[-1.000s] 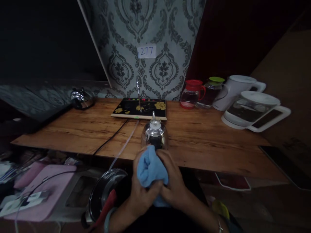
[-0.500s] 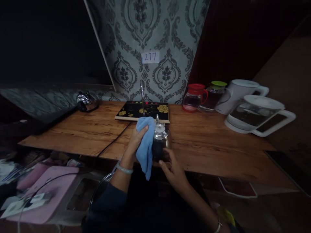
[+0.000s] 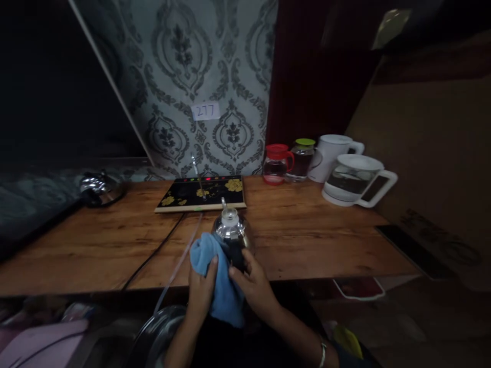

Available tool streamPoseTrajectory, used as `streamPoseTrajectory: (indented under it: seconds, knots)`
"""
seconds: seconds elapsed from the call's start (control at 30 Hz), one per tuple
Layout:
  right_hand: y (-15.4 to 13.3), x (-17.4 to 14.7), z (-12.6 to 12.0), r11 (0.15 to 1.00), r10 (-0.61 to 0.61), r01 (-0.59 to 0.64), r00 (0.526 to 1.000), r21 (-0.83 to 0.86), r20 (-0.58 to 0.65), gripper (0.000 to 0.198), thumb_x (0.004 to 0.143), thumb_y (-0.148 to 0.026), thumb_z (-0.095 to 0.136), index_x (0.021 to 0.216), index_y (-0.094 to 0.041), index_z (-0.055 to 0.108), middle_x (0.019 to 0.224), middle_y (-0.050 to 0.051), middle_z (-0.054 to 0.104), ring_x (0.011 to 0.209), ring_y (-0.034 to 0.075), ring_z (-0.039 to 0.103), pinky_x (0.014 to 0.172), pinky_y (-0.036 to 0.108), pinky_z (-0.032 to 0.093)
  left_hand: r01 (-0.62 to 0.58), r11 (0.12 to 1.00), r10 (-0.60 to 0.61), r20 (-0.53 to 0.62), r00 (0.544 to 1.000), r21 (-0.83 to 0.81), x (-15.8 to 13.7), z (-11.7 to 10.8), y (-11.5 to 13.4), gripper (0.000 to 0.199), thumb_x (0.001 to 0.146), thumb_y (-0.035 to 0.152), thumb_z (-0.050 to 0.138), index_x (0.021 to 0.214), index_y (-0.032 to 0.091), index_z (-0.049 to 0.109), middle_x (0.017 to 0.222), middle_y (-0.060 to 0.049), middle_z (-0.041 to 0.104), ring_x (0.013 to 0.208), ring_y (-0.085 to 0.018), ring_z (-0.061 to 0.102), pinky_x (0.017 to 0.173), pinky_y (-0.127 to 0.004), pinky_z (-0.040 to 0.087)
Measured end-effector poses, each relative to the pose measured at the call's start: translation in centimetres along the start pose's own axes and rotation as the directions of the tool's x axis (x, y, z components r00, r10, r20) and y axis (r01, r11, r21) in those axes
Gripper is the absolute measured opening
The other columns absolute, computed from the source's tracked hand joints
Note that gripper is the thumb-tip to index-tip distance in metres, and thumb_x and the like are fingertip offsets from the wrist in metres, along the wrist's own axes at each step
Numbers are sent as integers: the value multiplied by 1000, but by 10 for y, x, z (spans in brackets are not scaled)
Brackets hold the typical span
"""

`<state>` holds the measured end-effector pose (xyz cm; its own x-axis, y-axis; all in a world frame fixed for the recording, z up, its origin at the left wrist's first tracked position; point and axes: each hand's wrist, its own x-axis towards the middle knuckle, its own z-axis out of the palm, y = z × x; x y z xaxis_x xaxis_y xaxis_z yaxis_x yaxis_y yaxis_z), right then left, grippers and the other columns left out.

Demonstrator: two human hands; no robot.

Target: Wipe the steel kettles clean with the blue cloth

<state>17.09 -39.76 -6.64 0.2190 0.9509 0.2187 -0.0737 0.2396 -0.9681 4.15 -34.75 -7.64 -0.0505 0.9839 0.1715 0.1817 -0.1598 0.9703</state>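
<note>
A shiny metal kettle [image 3: 233, 224] with a black handle [image 3: 235, 254] is in front of me near the table's front edge, its spout pointing away. My right hand [image 3: 256, 287] is closed around the handle, thumb on the near side. My left hand [image 3: 202, 289] grips a blue cloth [image 3: 226, 294], bunched at the top and hanging down below the table edge. The cloth touches the left side of the kettle by its handle. Whether the kettle's base rests on the table I cannot tell.
Behind the kettle lies a black electric stove panel [image 3: 215, 193] with gold flowers and a thin metal tap [image 3: 198, 174]. A red-lidded jug [image 3: 275, 166], a green-lidded jug [image 3: 302, 162] and two white-handled pitchers [image 3: 355, 179] stand right. Another shiny metal kettle [image 3: 103, 188] sits left.
My view has turned to the right. The kettle has turned so its handle faces me, with my right hand now around it. The cloth in my left hand has come lower and nearer.
</note>
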Motion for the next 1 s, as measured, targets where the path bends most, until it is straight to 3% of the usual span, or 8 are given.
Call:
streamPoseTrajectory:
  seconds: [0.1,0.23,0.4,0.6,0.83,1.0]
  knots:
    - [1,5,-12,999,-20,15,991,-39,-129,23,82,-38,61,97,-21,60,92,3,67,87,19,62,77,31,52,18,1000,-17,10,1000,-21,-9,10,0,64,79,49,64,133,21,46,134,-11,56,127,-27,52,110,-41,41]
    - [-3,9,-35,995,-39,13,959,-95,-282,24,82,-45,61,83,-21,60,75,0,63,73,18,60,66,28,50,46,997,-42,57,997,-69,-22,31,0,63,78,50,64,132,22,46,131,-11,59,122,-27,56,105,-41,45]
    - [-7,18,-74,975,-93,1,909,-222,-407,31,82,-50,59,76,-20,59,65,-2,58,63,15,54,58,26,45,66,985,-31,215,976,-156,-13,70,12,64,76,48,67,131,19,49,134,-12,57,126,-27,53,109,-43,41]
    - [-4,44,-133,941,-202,11,820,-337,-536,36,81,-53,56,77,-18,60,65,-2,55,63,16,52,58,27,42,5,984,70,418,906,-176,9,103,26,53,75,38,69,122,17,59,128,-12,62,120,-27,58,109,-45,39]
    - [1,83,-192,913,-322,79,741,-400,-590,34,76,-52,58,72,-18,57,64,-3,53,64,16,48,60,27,40,-121,985,150,280,948,-120,16,88,13,49,75,42,67,119,19,62,122,-10,66,116,-26,60,107,-44,42]
    - [12,117,-220,899,-363,63,661,-433,-657,36,75,-54,55,72,-18,57,65,-2,53,66,16,49,62,28,40,-102,994,109,202,973,-46,14,76,-2,47,75,45,67,115,20,64,113,-9,69,115,-28,61,106,-45,43]
